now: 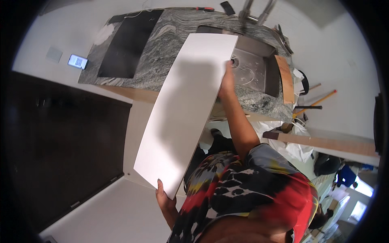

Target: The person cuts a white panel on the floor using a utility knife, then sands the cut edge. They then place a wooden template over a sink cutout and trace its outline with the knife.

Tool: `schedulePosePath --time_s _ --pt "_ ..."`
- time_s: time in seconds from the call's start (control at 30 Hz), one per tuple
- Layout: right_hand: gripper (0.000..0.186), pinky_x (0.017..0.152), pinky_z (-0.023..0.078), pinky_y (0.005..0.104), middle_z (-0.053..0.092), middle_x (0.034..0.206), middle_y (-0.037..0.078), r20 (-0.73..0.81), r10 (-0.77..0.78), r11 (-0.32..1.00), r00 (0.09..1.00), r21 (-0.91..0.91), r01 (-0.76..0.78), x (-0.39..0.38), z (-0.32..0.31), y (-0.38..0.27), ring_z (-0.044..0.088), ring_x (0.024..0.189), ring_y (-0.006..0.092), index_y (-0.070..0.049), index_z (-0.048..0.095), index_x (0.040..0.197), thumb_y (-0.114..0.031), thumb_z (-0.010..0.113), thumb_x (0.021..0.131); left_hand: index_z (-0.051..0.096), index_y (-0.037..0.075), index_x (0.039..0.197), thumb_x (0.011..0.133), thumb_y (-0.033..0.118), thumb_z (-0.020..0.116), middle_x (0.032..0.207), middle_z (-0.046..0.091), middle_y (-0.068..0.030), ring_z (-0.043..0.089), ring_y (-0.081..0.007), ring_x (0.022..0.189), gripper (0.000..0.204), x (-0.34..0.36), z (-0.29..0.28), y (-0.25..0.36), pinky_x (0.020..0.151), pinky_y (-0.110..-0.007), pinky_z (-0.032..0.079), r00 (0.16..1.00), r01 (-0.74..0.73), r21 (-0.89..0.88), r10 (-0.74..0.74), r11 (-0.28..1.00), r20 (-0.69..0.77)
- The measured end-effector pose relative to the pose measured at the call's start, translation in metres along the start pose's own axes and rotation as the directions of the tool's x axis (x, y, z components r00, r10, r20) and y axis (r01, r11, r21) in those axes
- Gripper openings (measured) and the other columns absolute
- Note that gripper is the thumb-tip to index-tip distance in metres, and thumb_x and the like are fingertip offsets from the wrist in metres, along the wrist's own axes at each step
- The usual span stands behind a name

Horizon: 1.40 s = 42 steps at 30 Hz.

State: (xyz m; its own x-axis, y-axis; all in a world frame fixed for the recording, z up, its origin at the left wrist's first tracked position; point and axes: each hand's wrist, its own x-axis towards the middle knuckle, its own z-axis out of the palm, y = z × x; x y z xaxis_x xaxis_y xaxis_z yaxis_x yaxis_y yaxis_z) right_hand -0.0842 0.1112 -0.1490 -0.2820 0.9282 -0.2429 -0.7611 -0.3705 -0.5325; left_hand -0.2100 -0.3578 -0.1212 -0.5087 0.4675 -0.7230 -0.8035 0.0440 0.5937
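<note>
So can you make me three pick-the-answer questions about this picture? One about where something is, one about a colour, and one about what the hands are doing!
1. Where is the metal sink?
A. Set into the grey stone counter
B. On the floor
C. Inside the dark cabinet

2. What colour is the long flat panel?
A. Black
B. White
C. Orange

3. What are the hands doing with the panel?
A. Both hang free
B. One hand alone holds it
C. Both grip it, one at each end

Answers:
1. A, the sink basin sits sunk in the counter top, under the tap.
2. B, the panel's whole face is plain white.
3. C, the left hand grips the near corner, and the right hand holds the far edge by the sink.
</note>
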Motion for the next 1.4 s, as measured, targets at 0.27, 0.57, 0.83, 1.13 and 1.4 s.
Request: schedulePosePath --time_s 0.27,0.57,0.83,1.13,1.4 --pt "0.028 0.081 0.059 0.0407 0.068 0.105 0.013 -0.094 0.051 0.987 0.994 -0.148 -0.064 -0.126 -0.028 0.007 0.069 0.091 0.0247 0.003 0.061 0.118 -0.006 0.064 0.092 0.047 -0.012 0.132 0.104 0.051 0.04 0.125 0.059 -0.023 0.062 -0.0337 0.109 0.07 0.082 -0.05 0.02 0.094 -0.043 0.053 0.998 -0.058 0.205 0.062 0.977 -0.013" --pt "0.06 0.104 0.046 0.0437 0.056 0.134 0.01 -0.109 -0.438 0.898 0.892 -0.008 0.44 -0.33 -0.132 -0.097 0.055 0.123 0.0247 -0.006 0.042 0.144 -0.029 0.068 0.094 0.049 -0.015 0.13 0.102 0.055 0.042 0.126 0.059 -0.0244 0.062 -0.033 0.106 0.076 0.158 0.009 0.009 0.091 -0.042 0.054 0.919 -0.363 0.545 0.386 0.756 0.076" --pt "0.064 0.108 0.043 0.0448 0.054 0.139 0.018 -0.558 -0.819 0.295 0.135 -0.207 0.933 -0.614 -0.263 -0.214 0.054 0.126 0.0311 0.0 0.04 0.145 -0.046 0.049 0.102 0.051 -0.017 0.128 0.101 0.057 0.045 0.124 0.06 -0.0251 0.063 -0.0319 0.103 0.078 0.099 0.15 -0.136 0.088 -0.041 0.056 0.882 -0.443 0.662 0.164 0.605 0.441" --pt "0.041 0.1 0.048 0.0435 0.06 0.127 0.017 -0.494 -0.604 0.098 -0.625 -0.824 0.558 -0.886 -0.255 -0.231 0.059 0.115 0.0286 0.005 0.053 0.128 -0.026 0.053 0.101 0.058 -0.01 0.124 0.103 0.05 0.042 0.116 0.067 -0.0179 0.068 -0.0277 0.099 0.065 -0.057 0.281 -0.411 0.086 -0.039 0.056 0.616 -0.441 0.726 -0.41 0.527 0.672" --pt "0.092 0.102 0.043 0.0373 0.06 0.126 0.016 -0.607 -0.793 0.569 -0.052 -0.707 -0.421 -1.044 -0.15 -0.227 0.056 0.118 0.0217 0.009 0.046 0.138 -0.055 0.077 0.08 0.061 -0.014 0.117 0.098 0.062 0.039 0.112 0.067 -0.0186 0.067 -0.0293 0.096 0.081 -0.114 0.302 -0.582 0.086 -0.038 0.054 0.575 -0.509 0.762 -0.5 0.402 0.648"
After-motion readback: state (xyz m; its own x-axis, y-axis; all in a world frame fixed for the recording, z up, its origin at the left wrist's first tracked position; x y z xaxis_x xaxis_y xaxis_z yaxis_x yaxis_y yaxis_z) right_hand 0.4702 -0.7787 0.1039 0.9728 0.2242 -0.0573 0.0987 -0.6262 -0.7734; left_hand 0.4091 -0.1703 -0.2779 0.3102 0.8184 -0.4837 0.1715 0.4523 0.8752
